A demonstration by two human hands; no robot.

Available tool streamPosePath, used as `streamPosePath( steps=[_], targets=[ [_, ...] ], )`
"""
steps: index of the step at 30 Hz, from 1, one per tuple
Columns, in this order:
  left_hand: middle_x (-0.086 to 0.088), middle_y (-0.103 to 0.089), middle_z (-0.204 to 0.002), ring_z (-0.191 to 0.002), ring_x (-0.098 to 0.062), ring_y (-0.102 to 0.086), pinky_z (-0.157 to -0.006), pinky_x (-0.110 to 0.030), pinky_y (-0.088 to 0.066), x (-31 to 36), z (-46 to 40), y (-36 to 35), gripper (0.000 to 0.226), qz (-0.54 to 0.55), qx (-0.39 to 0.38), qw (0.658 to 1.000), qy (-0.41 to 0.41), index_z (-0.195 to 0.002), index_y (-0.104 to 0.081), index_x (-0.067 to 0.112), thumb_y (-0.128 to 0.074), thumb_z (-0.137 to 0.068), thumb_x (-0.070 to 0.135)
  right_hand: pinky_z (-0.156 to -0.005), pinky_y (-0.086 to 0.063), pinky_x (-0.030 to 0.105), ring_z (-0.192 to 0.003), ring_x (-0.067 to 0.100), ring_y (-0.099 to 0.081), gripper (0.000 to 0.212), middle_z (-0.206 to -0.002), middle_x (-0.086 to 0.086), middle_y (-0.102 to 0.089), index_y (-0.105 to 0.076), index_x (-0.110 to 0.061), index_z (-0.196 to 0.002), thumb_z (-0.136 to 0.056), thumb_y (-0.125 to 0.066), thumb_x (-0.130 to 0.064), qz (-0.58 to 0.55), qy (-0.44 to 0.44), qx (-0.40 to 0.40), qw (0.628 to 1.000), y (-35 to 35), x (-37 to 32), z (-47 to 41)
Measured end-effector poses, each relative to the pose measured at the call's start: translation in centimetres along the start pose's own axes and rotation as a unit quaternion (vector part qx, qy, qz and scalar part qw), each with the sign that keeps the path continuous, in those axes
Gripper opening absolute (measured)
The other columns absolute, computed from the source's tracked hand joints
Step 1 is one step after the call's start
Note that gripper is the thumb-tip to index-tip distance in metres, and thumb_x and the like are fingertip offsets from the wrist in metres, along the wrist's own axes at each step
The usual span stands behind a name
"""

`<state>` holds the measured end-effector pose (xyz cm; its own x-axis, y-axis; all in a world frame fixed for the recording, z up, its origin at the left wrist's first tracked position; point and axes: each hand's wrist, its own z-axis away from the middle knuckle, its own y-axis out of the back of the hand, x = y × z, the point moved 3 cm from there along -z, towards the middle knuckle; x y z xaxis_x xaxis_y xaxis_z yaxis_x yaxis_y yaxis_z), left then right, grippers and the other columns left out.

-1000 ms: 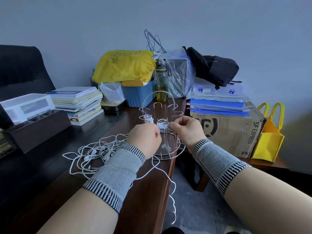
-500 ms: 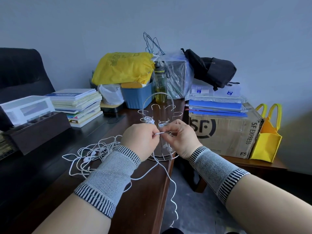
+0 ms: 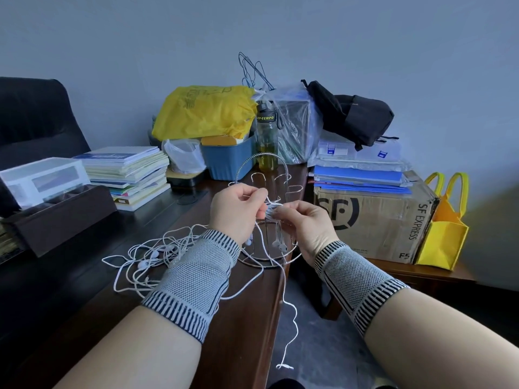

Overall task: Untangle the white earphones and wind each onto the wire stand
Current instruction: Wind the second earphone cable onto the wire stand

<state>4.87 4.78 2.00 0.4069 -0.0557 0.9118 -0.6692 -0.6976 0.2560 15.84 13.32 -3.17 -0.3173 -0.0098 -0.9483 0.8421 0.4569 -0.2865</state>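
Grey-blue wall closes off the back of a cluttered office corner, and a dark wooden tabletop (image 3: 70,290) runs away from the camera toward it. At the near right corner of that tabletop stands the wire stand (image 3: 266,220), a chrome frame with a round base ring and upright loops. Both hands work right in front of it. The left hand (image 3: 238,211) has its fingers curled, pinching a strand of white cord up near the stand's loops; the right hand (image 3: 303,220) is likewise curled, its fingers pinching the same cord (image 3: 283,282) at a small bundle of turns between the two hands. Whether those turns already sit on a prong is hidden by the fingers.

What the next turn depends on, I judge, is the lie of the slack: from the pinch the cord drops almost straight down, past the base ring and over the tabletop's edge, its free end hanging toward the floor. So its long axis is vertical, below and slightly right of the fingers, nearer the right hand. Two earbuds (image 3: 278,244) dangle inside the stand.

A tangle of white earphones (image 3: 157,256) lies on the tabletop just left of the left wrist, not yet sorted.

Behind are stacked books (image 3: 132,172), a blue tub (image 3: 227,161), a yellow bag (image 3: 202,110), a water bottle (image 3: 266,136) and a cardboard box (image 3: 370,220).
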Motion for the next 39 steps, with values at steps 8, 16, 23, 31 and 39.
streamPosePath(
  steps=[8, 16, 23, 31, 39],
  targets=[
    [0.009, -0.066, -0.057, -0.047, 0.002, -0.053, -0.051, -0.011, -0.045, 1.5, -0.7, -0.5, 0.019, -0.027, -0.036, 0.997, -0.061, -0.071, -0.068, 0.023, -0.065, -0.090, 0.024, -0.057, -0.054, 0.029, -0.075, 0.027, -0.064, 0.018, -0.073, 0.014, -0.069, -0.065, -0.007, -0.068, -0.085, -0.066, -0.002, -0.022, -0.014, 0.002, 1.000, -0.1, -0.1, -0.2],
    [0.007, -0.068, -0.061, -0.054, -0.014, -0.065, -0.042, -0.019, -0.049, 0.5, -1.2, 0.0, 0.037, -0.257, 0.014, 0.966, -0.029, -0.066, -0.071, 0.020, -0.051, -0.095, 0.032, -0.065, -0.054, 0.029, -0.071, 0.024, -0.065, 0.023, -0.068, 0.011, -0.067, -0.062, -0.008, -0.066, -0.089, -0.064, -0.011, -0.013, -0.033, 0.056, 0.998, -0.3, 0.1, -1.0],
    [0.001, -0.072, -0.068, -0.069, -0.018, -0.068, -0.068, -0.034, -0.058, -0.6, -1.7, -0.5, 0.047, -0.310, 0.005, 0.951, -0.018, -0.062, -0.071, 0.015, -0.044, -0.095, 0.035, -0.058, -0.052, 0.029, -0.060, 0.018, -0.064, 0.025, -0.059, 0.004, -0.067, -0.061, -0.009, -0.066, -0.089, -0.064, -0.019, 0.062, -0.046, 0.093, 0.993, -0.4, -0.5, -1.8],
    [-0.001, -0.072, -0.067, -0.066, -0.022, -0.067, -0.065, -0.038, -0.059, -2.5, -1.1, -0.9, 0.043, -0.276, 0.006, 0.961, 0.012, -0.062, -0.070, 0.012, -0.047, -0.093, 0.032, -0.068, -0.058, 0.038, -0.064, 0.023, -0.066, 0.025, -0.062, 0.008, -0.068, -0.062, -0.009, -0.062, -0.086, -0.064, -0.015, 0.091, -0.069, 0.114, 0.987, -0.4, -0.6, -2.6],
    [0.003, -0.070, -0.058, -0.044, -0.011, -0.049, -0.047, -0.025, -0.039, -5.0, 0.8, -1.9, 0.029, 0.036, 0.028, 0.986, 0.162, -0.064, -0.068, 0.018, -0.059, -0.091, 0.021, -0.062, -0.054, 0.034, -0.061, 0.023, -0.062, 0.022, -0.056, 0.003, -0.059, -0.055, -0.011, -0.067, -0.083, -0.069, -0.012, 0.069, -0.084, 0.119, 0.987, -0.3, 0.0, -2.4]
  ],
)
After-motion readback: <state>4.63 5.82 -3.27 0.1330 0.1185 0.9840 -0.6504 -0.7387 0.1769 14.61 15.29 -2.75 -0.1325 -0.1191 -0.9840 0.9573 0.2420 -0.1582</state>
